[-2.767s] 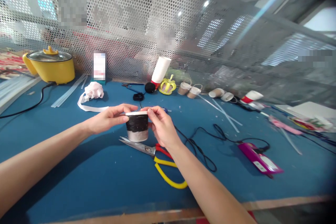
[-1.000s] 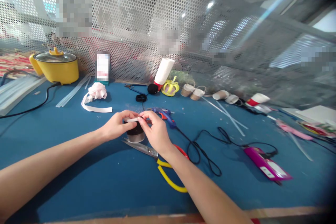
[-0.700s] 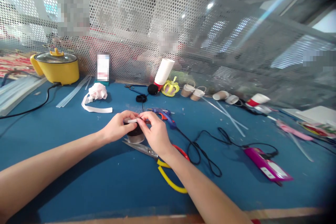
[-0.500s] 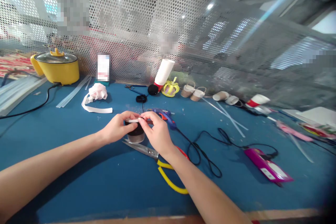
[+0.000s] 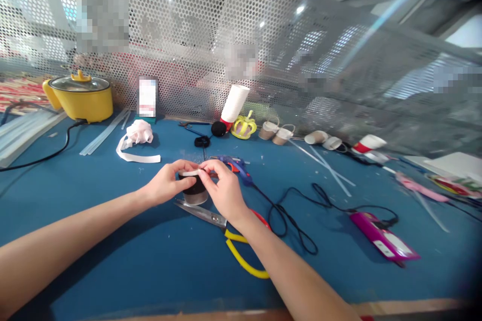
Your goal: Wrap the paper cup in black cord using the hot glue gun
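A small cup (image 5: 196, 197) stands on the blue table, its upper side wrapped in black and its rim white. My left hand (image 5: 171, 179) is closed on its left side, thumb in front and fingers at the rim. On the right of the rim, my right hand (image 5: 223, 188) pinches with thumb and forefinger. A strand of black yarn (image 5: 202, 141) runs from a loose coil down to these fingertips, which partly hide it. Large scissors (image 5: 205, 214) with yellow handles lie open just below the cup, partly under my right forearm. Behind my right hand lies a blue glue gun (image 5: 241, 166).
A white ribbon (image 5: 139, 134) lies bunched at the left, near a yellow electric pot (image 5: 87, 103). Stacked paper cups (image 5: 235, 103), a black ball (image 5: 218, 129) and a yellow crown-like piece (image 5: 244, 127) stand at the back. A purple power strip (image 5: 384, 238) with black cable lies right.
The view has shifted very slightly. Both hands keep almost the same hold at the cup's rim, and nothing else has visibly moved.
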Demonstrator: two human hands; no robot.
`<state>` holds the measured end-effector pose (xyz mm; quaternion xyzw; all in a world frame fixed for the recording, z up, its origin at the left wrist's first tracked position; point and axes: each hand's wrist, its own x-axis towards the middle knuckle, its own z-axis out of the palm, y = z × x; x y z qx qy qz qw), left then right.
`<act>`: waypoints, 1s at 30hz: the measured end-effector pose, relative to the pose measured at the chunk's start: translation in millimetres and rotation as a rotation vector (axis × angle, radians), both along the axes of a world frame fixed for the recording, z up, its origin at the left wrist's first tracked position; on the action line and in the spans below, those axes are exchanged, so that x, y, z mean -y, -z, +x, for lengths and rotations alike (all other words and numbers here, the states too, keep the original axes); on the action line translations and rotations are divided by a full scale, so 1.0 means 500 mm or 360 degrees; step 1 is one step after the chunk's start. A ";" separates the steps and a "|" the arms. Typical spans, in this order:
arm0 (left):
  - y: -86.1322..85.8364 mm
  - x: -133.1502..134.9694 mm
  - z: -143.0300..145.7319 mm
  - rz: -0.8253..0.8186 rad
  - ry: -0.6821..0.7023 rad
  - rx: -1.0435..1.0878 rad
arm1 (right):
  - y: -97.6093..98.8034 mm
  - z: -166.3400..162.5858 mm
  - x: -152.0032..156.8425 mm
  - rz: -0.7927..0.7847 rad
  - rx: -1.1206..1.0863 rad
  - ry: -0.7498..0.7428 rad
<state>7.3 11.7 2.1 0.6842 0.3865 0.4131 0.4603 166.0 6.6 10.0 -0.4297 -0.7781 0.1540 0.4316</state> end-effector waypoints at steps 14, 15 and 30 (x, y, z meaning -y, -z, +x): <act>-0.020 0.008 -0.004 -0.0029 -0.0055 -0.0101 | -0.015 0.001 0.006 -0.0056 -0.0157 -0.0041; -0.019 0.008 -0.005 -0.0054 -0.0056 -0.0089 | -0.017 0.006 0.000 -0.0117 -0.0233 0.0002; -0.016 0.009 -0.002 -0.0332 0.0056 0.0260 | -0.139 -0.098 -0.158 -0.1172 -0.0500 -0.0467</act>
